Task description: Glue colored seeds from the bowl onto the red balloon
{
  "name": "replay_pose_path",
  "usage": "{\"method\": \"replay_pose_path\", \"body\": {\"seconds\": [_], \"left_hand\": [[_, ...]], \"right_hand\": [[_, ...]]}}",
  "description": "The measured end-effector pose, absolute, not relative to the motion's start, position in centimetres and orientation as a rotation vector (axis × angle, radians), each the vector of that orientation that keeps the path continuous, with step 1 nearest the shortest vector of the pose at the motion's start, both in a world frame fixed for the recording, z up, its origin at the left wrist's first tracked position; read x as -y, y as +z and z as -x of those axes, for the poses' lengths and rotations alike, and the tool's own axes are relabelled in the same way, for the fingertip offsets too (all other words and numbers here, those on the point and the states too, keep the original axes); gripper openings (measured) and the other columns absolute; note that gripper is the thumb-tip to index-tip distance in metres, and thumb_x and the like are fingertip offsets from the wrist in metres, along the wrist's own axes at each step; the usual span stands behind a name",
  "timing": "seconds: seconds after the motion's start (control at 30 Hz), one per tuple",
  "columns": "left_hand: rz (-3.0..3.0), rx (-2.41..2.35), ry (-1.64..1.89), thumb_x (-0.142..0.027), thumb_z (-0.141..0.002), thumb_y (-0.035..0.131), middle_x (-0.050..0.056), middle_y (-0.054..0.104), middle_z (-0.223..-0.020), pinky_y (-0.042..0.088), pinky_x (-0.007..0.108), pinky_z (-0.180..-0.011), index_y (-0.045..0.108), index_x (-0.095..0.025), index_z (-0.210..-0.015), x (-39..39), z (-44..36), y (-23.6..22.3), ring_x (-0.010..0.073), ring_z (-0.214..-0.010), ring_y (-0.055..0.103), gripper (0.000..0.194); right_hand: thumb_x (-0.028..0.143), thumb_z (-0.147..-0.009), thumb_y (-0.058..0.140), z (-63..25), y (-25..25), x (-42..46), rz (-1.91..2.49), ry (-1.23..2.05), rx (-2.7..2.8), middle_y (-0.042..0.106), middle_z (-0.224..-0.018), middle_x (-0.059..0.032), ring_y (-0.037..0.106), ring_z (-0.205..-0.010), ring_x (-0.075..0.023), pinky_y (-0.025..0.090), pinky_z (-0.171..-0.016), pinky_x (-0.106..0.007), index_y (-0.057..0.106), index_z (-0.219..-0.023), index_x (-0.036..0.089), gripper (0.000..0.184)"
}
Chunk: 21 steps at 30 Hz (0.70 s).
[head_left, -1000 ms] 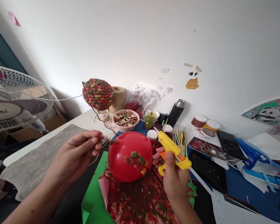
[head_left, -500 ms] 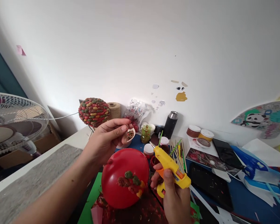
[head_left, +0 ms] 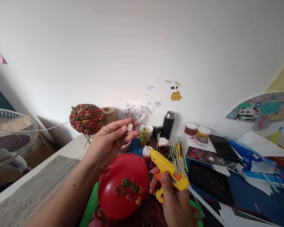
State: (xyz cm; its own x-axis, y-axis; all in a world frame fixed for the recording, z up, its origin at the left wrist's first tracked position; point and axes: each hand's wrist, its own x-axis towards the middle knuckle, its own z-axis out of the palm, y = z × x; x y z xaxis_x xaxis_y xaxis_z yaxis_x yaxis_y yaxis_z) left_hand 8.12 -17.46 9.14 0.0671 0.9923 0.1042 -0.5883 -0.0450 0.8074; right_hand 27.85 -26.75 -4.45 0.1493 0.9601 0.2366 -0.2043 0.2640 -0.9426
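The grip of your left hand [head_left: 109, 140] pinches a small pale shell [head_left: 130, 127] between thumb and fingers, hollow side showing, up in the air above the red balloon [head_left: 118, 168]. Your right hand [head_left: 176, 197] wraps round the yellow glue gun [head_left: 164, 160], its metal nozzle pointing up and to the left, near your left fingertips but apart from them. The balloon lies in front of you, between your forearms, with a cluster of painted pieces [head_left: 133, 187] in green, brown, red and yellow on its near side. Under it you have a paint-stained sheet [head_left: 153, 216]. Past your left hand, a ball covered in coloured pieces [head_left: 86, 119] stands towards the back of the table [head_left: 72, 147], beside a spool of twine [head_left: 109, 116]; a black flask [head_left: 168, 126] stands upright near the wall.
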Motion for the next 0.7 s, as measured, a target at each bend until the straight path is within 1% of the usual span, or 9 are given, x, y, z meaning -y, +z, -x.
{"method": "replay_pose_path", "body": {"seconds": [0.13,0.23,0.3,0.4,0.5,0.57,0.63,0.7], "left_hand": [[-0.852,-0.609,1.433,0.004,-0.076,0.098,0.010,0.093,-0.093,0.074,0.018,-0.071,0.095,-0.017,-0.091,17.4,-8.0,8.7,0.0221,-0.076,0.092,0.025],[-0.885,-0.606,1.425,0.000,-0.071,0.105,0.007,0.091,-0.086,0.072,0.014,-0.066,0.096,-0.017,-0.095,17.6,-7.7,8.2,0.0211,-0.073,0.091,0.031],[-0.904,-0.606,1.411,-0.003,-0.069,0.108,0.005,0.090,-0.082,0.071,0.013,-0.065,0.096,-0.018,-0.099,17.8,-7.6,8.1,0.0203,-0.072,0.091,0.036],[-0.904,-0.625,1.394,-0.007,-0.066,0.112,0.005,0.091,-0.084,0.072,0.013,-0.067,0.096,-0.018,-0.101,18.0,-7.7,8.0,0.0204,-0.074,0.091,0.040],[-0.877,-0.654,1.374,-0.013,-0.058,0.117,0.007,0.092,-0.088,0.074,0.017,-0.071,0.096,-0.016,-0.095,18.2,-8.2,7.9,0.0220,-0.076,0.091,0.043],[-0.867,-0.665,1.366,-0.018,-0.053,0.121,0.008,0.093,-0.094,0.075,0.019,-0.075,0.096,-0.016,-0.092,18.4,-8.5,7.8,0.0232,-0.080,0.092,0.046],[-0.878,-0.672,1.362,-0.024,-0.051,0.122,0.009,0.094,-0.099,0.076,0.020,-0.077,0.096,-0.017,-0.092,18.5,-8.7,7.7,0.0234,-0.082,0.092,0.049],[-0.908,-0.672,1.349,-0.028,-0.052,0.123,0.008,0.093,-0.098,0.075,0.020,-0.075,0.096,-0.018,-0.093,18.6,-8.8,7.7,0.0220,-0.080,0.091,0.050]], "right_hand": [[0.073,-0.104,0.083,-27.7,-4.4,26.6,0.910,1.007,1.017,0.078,-0.070,-0.0036,0.076,-0.061,-0.0219,0.065,-0.059,-0.028,0.087,-0.102,0.023,0.051],[0.072,-0.108,0.078,-27.0,-4.4,26.7,0.914,0.933,0.971,0.076,-0.066,-0.0028,0.073,-0.057,-0.0207,0.064,-0.058,-0.029,0.086,-0.101,0.022,0.051],[0.072,-0.110,0.075,-26.8,-4.3,26.7,0.910,0.916,0.987,0.077,-0.066,-0.0038,0.074,-0.057,-0.0213,0.063,-0.058,-0.029,0.087,-0.102,0.021,0.052],[0.073,-0.109,0.075,-26.8,-3.7,26.6,0.897,0.925,0.992,0.077,-0.065,-0.0044,0.075,-0.056,-0.0213,0.061,-0.056,-0.029,0.087,-0.102,0.021,0.054],[0.073,-0.108,0.077,-27.0,-3.2,26.6,0.882,0.927,0.985,0.075,-0.063,-0.0032,0.073,-0.053,-0.0204,0.059,-0.053,-0.028,0.087,-0.097,0.021,0.054],[0.072,-0.109,0.076,-27.1,-3.0,26.7,0.873,0.927,0.993,0.074,-0.062,-0.0029,0.072,-0.053,-0.0200,0.058,-0.054,-0.028,0.087,-0.097,0.020,0.054],[0.073,-0.109,0.075,-27.1,-3.1,26.8,0.885,0.924,0.992,0.073,-0.062,-0.0025,0.070,-0.054,-0.0196,0.057,-0.055,-0.028,0.088,-0.098,0.020,0.055],[0.074,-0.109,0.075,-27.1,-3.2,26.9,0.913,0.926,0.987,0.072,-0.062,-0.0021,0.067,-0.055,-0.0190,0.056,-0.057,-0.028,0.088,-0.099,0.020,0.056]]}}
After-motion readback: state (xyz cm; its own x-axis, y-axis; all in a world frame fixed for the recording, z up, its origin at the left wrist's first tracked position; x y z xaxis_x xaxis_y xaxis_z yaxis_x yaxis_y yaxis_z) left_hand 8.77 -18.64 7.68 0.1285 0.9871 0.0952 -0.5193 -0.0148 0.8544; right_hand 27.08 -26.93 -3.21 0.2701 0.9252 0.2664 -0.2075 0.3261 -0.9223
